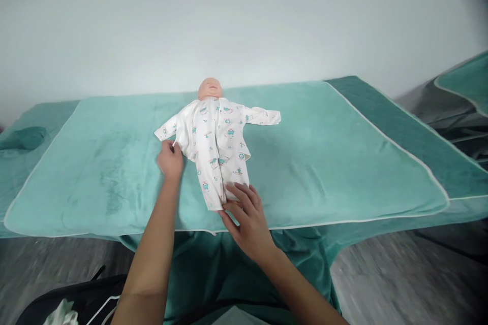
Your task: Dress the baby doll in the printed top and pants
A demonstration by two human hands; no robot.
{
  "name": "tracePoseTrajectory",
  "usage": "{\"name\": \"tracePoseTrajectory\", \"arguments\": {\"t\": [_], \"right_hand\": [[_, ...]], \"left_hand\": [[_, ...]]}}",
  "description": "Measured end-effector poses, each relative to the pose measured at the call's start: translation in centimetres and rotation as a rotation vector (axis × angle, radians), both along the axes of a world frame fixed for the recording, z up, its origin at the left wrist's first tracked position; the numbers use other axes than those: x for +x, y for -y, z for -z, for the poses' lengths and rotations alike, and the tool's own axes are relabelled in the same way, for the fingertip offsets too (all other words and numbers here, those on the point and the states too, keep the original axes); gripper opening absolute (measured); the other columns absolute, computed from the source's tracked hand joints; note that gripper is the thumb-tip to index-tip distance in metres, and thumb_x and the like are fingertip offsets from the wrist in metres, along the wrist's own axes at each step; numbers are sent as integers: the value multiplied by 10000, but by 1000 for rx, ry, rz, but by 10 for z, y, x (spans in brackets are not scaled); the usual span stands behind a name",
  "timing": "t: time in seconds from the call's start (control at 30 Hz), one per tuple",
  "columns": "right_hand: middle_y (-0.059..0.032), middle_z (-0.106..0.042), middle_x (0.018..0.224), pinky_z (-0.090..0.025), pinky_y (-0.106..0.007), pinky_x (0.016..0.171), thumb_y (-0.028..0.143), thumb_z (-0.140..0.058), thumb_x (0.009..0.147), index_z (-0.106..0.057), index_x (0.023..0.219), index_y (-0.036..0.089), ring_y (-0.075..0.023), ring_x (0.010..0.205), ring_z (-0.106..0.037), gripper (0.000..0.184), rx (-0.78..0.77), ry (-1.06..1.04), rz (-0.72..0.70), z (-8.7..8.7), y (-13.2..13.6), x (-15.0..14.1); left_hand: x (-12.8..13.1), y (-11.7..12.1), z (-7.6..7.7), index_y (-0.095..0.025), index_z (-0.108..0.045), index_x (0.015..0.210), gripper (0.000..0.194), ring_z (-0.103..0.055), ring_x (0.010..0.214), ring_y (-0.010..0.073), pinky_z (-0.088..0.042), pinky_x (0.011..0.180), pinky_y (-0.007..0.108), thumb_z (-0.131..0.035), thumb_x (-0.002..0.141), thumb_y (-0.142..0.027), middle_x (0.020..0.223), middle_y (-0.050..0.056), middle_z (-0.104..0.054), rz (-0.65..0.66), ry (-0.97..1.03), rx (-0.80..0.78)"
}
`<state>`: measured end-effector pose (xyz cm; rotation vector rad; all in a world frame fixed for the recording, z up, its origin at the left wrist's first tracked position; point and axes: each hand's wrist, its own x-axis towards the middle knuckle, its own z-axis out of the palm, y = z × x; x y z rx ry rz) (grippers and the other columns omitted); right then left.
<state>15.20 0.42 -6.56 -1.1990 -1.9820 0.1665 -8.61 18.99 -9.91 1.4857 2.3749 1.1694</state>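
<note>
A baby doll (pixel 210 88) lies on its back on the green cover, its head toward the wall. It wears a white long-sleeved baby shirt (pixel 231 124) with a small teal and red print. Matching baby trousers (pixel 209 183) cover its legs. My left hand (pixel 170 160) is closed in a pinch at the shirt's lower edge, just below the sleeve on the left; a bit of white cloth shows at the fingertips. Over the trouser hems rests my right hand (pixel 246 218), fingers spread and touching the cloth. The doll's hands and feet are mostly hidden.
The padded bed (pixel 343 162) wears a light green cover with white piping, and a face hole (pixel 25 138) shows at its left end. A white wall (pixel 244 30) stands behind. A black bag (pixel 76 294) with cloth and a white cord sits below left.
</note>
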Motion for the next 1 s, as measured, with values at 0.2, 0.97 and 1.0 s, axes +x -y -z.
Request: {"name": "tracePoseTrajectory", "arguments": {"t": [0.2,0.97,1.0], "right_hand": [[-121,-619,1382,-479,-581,1106,148,-617,977,-636,1081,238,-311,1367,-509,138,-50,-97,-73,5,0,17],[-128,-664,800,-432,-369,769,509,-610,963,-593,778,210,-293,859,-637,352,-441,221,256,-89,-313,-8],[-132,-664,793,-423,-366,749,516,-605,964,-590,767,211,-297,846,-637,363,-467,247,255,-88,-319,-11]], "left_hand": [[-2,3,0,-240,-582,1018,141,-589,752,195,-398,725,294,-553,930,-347,828,6,-638,25,121,69],[60,-8,-83,-238,-694,943,298,-721,984,201,-536,903,349,-443,1042,-366,1020,52,-782,647,121,254],[54,-22,-81,-231,-692,925,301,-712,936,203,-530,878,345,-447,1037,-367,966,46,-776,486,145,247]]}}
